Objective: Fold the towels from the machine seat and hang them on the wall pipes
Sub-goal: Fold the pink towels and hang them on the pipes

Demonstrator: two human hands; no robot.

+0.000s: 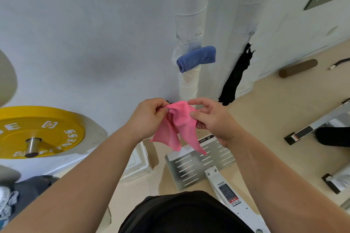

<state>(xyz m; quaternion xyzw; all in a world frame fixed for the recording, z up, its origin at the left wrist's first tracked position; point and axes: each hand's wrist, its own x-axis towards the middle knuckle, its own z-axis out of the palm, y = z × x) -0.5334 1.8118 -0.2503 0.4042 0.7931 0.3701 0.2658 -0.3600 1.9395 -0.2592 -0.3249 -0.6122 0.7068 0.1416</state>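
Pink towel [177,125]: held in the air in front of the person, between both hands, above the slotted metal footplate [198,168] and just short of the wall pipes. The left hand [147,119] grips the top edge, its fingers [161,107] curled and clamped on the cloth. The right hand [214,121] pinches the neighbouring part of the same edge between thumb and forefinger, the remaining fingers loosely curled. The hands sit close together, so the cloth bunches between them.

Recommendation for the fold in hand: find two true corners, draw the hands apart until the top edge is taut, let the cloth hang flat, then bring corner to corner. In my judgement a fold made on the present bunch would come out crooked and might slip from a pipe.

Condition of the towel: small, thin, bright pink, crumpled at the top, with two limp pointed tails hanging below; no fold yet evident.

Surroundings: a blue towel [197,58], folded or rolled, already sits on the wrapped wall pipe [189,15]. A black cloth [234,79] hangs at the next pipe to its right. A yellow weight plate [47,130] stands at the left
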